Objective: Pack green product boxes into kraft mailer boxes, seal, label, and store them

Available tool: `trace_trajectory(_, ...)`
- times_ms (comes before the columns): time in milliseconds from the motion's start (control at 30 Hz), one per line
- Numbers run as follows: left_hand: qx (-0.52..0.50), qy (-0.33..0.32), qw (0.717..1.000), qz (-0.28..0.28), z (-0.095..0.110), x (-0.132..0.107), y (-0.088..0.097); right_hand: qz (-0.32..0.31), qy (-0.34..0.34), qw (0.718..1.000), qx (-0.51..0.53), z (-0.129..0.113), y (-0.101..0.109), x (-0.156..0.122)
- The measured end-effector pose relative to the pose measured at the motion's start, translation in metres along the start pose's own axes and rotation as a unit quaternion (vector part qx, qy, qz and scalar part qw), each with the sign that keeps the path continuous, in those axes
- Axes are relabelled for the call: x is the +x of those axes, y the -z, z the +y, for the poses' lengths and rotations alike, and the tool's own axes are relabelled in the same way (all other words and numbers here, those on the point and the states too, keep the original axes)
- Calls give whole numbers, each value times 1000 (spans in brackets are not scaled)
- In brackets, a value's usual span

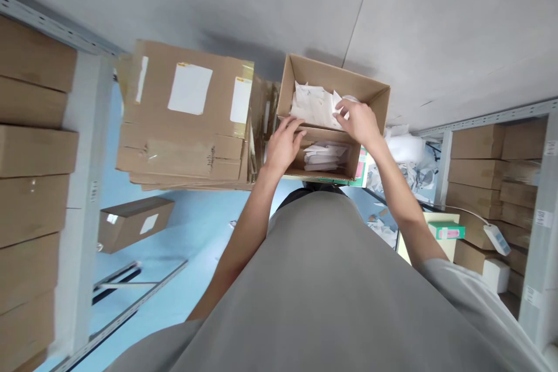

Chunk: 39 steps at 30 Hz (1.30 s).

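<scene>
Two open cardboard boxes are in front of me, one behind the other. The far cardboard box point(335, 68) holds white paper packets point(311, 102). In the near cardboard box point(294, 172) lies a smaller pile of folded white papers point(325, 157). My left hand point(282, 144) is at the left where the two boxes meet, its fingers curled over the near box's rim. My right hand point(360, 122) reaches into the far box from the right, thumb and fingers closed on a white paper packet point(336, 100) whose lower part is hidden among the others.
Flattened cardboard boxes point(187, 148) are stacked to my left against the grey wall point(244, 0). A closed carton point(135, 224) sits lower left. Shelves with brown boxes point(30, 209) flank both sides. White plastic scraps point(407, 154) and a green-and-pink box point(449, 232) are at right.
</scene>
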<state>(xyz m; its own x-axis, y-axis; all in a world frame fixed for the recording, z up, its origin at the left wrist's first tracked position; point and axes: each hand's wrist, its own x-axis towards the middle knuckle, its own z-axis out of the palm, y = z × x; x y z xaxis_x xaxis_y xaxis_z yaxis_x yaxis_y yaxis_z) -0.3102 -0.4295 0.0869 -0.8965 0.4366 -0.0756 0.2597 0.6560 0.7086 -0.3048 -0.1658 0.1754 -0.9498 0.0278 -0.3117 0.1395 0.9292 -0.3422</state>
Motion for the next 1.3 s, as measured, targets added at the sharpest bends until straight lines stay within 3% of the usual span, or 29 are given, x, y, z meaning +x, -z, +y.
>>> trace_trajectory(133, 3, 2, 1000, -5, 1, -1, 3, -82, -62, 994, -35, 35, -20, 87)
trace_trajectory(233, 2, 10, 1000, -8, 2, -2, 5, -182, -135, 972, -58, 46, -48, 125)
trace_trajectory(300, 1, 17, 1000, -10, 4, -2, 6, -202, -159, 964, -68, 49, -66, 132)
trace_trajectory(400, -1, 28, 999, -16, 7, -2, 8, -172, -155, 970, -73, 51, -85, 128)
trace_trajectory(533, -3, 36, 999, -24, 9, -2, 10, -138, -138, 979, -52, 56, -77, 118)
trace_trajectory(667, -4, 35, 999, -28, 10, -1, 12, -13, -83, 996, 6, 48, -31, 77)
trace_trajectory(800, -12, 22, 999, -28, 10, -1, 13, 103, -24, 990, 89, 13, 5, -11)
trace_trajectory(867, -15, 15, 999, -25, 9, -1, 11, 86, 7, 991, 104, -11, 1, -55)
trace_trajectory(933, -16, 7, 1000, -22, 7, -1, 9, 0, 36, 996, 87, -34, -17, -84)
trace_trajectory(1000, -18, -3, 1000, -23, 5, -2, 8, -84, 24, 995, 40, -53, -41, -99)
trace_trajectory(1067, -21, -14, 999, -20, 3, -3, 10, -125, -4, 992, 5, -63, -61, -105)
trace_trajectory(1133, -26, -25, 999, -7, 1, -6, 15, -102, -35, 994, 5, -64, -70, -111)
trace_trajectory(1233, -28, -20, 999, 28, 0, -15, 26, 20, -122, 992, 37, -50, -71, -130)
trace_trajectory(1300, -19, -7, 999, 40, 0, -26, 31, 103, -203, 972, 54, -36, -70, -146)
